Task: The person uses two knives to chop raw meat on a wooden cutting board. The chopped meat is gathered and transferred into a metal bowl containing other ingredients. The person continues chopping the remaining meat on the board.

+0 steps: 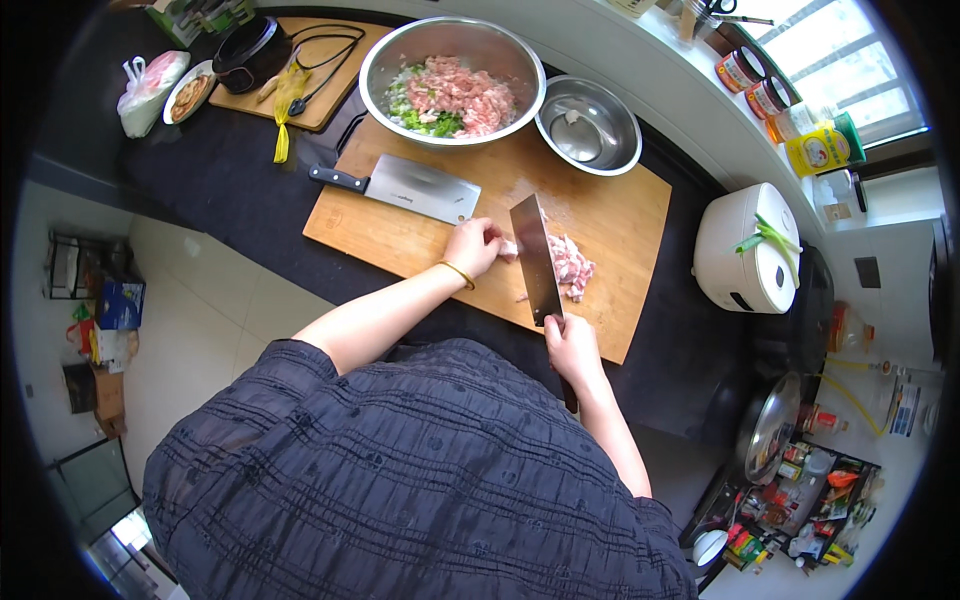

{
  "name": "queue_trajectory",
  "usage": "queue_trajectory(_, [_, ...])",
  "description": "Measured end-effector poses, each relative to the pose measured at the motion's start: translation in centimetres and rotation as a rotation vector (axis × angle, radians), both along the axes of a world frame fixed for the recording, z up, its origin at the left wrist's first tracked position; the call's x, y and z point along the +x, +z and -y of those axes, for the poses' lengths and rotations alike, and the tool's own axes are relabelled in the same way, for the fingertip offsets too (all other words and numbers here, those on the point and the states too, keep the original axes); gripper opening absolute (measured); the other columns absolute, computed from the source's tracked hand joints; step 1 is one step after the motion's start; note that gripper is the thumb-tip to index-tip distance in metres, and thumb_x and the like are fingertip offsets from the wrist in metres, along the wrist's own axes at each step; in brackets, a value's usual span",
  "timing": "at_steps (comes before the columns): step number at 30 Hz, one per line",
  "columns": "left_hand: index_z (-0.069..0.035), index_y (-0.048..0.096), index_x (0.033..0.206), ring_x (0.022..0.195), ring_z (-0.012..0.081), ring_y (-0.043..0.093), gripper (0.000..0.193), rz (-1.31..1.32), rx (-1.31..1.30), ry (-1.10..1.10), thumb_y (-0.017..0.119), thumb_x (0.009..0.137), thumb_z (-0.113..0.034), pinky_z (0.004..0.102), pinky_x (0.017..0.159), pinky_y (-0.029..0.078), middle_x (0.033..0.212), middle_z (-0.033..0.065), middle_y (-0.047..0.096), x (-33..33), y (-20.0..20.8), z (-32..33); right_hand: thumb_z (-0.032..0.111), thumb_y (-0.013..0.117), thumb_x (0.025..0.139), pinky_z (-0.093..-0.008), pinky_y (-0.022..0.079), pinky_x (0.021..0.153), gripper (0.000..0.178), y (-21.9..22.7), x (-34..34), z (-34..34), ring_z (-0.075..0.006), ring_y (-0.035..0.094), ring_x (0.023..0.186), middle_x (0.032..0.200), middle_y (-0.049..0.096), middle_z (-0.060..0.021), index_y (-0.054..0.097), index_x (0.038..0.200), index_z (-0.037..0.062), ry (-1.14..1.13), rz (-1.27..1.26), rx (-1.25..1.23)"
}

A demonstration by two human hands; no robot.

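The meat (568, 265) lies in a pink heap on the board (620, 215), just right of the cleaver (535, 258). The right hand (572, 345) has its grip clamped on the cleaver's handle, blade standing on edge and reaching away from it over the board. The left hand (475, 245) sits just left of the blade, fingers curled together on a piece of meat beside it. A second cleaver (415, 187) lies flat beyond the left hand. Farther off stand a big bowl (385, 55) of mince and greens and a small empty bowl (590, 125). A white cooker (750, 245) is well right, on the dark worktop (230, 170).
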State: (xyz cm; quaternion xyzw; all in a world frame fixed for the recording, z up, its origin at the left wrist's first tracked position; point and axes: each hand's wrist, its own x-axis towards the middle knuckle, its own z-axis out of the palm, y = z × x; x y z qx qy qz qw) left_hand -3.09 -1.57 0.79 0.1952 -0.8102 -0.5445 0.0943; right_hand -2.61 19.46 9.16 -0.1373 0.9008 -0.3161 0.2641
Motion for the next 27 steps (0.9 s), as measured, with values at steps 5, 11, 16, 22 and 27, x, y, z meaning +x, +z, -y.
queue_trajectory(5, [-0.007, 0.059, 0.071, 0.070, 0.0263, 0.056, 0.008, -0.327, -0.419, -0.157, 0.064, 0.070, -0.013, 0.0338, 0.062, 0.046, 0.074, 0.0081, 0.056, 0.8, 0.7, -0.5, 0.018, 0.049, 0.081, -0.0398, 0.045, 0.066, 0.025, -0.3, 0.1, 0.1, -0.0366, 0.059, 0.073, 0.072, 0.058, -0.0243, 0.060, 0.080, -0.0047, -0.027, 0.001, 0.013])
queue_trajectory(11, [-0.009, 0.059, 0.068, 0.068, 0.0251, 0.056, 0.007, -0.399, -0.516, -0.230, 0.060, 0.072, -0.014, 0.0341, 0.062, 0.046, 0.074, 0.0058, 0.056, -0.1, -1.0, -0.3, 0.018, 0.048, 0.081, -0.0427, 0.045, 0.068, 0.026, 0.9, -0.5, -0.1, -0.0390, 0.057, 0.074, 0.072, 0.058, -0.0253, 0.060, 0.079, -0.0047, -0.025, -0.032, 0.057])
queue_trajectory(16, [-0.010, 0.058, 0.063, 0.069, 0.0248, 0.056, 0.008, -0.357, -0.555, -0.200, 0.059, 0.071, -0.014, 0.0341, 0.062, 0.046, 0.071, 0.0070, 0.055, -0.6, -1.0, -0.8, 0.016, 0.048, 0.081, -0.0438, 0.045, 0.068, 0.024, 0.1, -0.3, -0.1, -0.0401, 0.056, 0.073, 0.072, 0.057, -0.0258, 0.059, 0.076, -0.0048, 0.074, -0.180, 0.112])
queue_trajectory(22, [-0.006, 0.061, 0.072, 0.070, 0.0262, 0.056, 0.009, -0.270, -0.338, -0.140, 0.064, 0.068, -0.013, 0.0325, 0.063, 0.046, 0.073, 0.0088, 0.056, -0.3, -1.1, -0.6, 0.018, 0.049, 0.080, -0.0409, 0.046, 0.068, 0.026, 1.0, -0.1, 0.2, -0.0382, 0.058, 0.075, 0.075, 0.058, -0.0252, 0.059, 0.079, -0.0057, 0.044, -0.204, 0.097])
queue_trajectory(27, [-0.006, 0.060, 0.068, 0.068, 0.0260, 0.056, 0.012, -0.294, -0.419, -0.127, 0.066, 0.067, -0.016, 0.0336, 0.061, 0.046, 0.072, 0.0093, 0.056, -0.2, -1.3, -0.9, 0.017, 0.048, 0.080, -0.0419, 0.046, 0.067, 0.026, 1.1, -0.4, 0.6, -0.0389, 0.057, 0.073, 0.073, 0.058, -0.0255, 0.059, 0.077, -0.0066, 0.117, -0.181, 0.120])
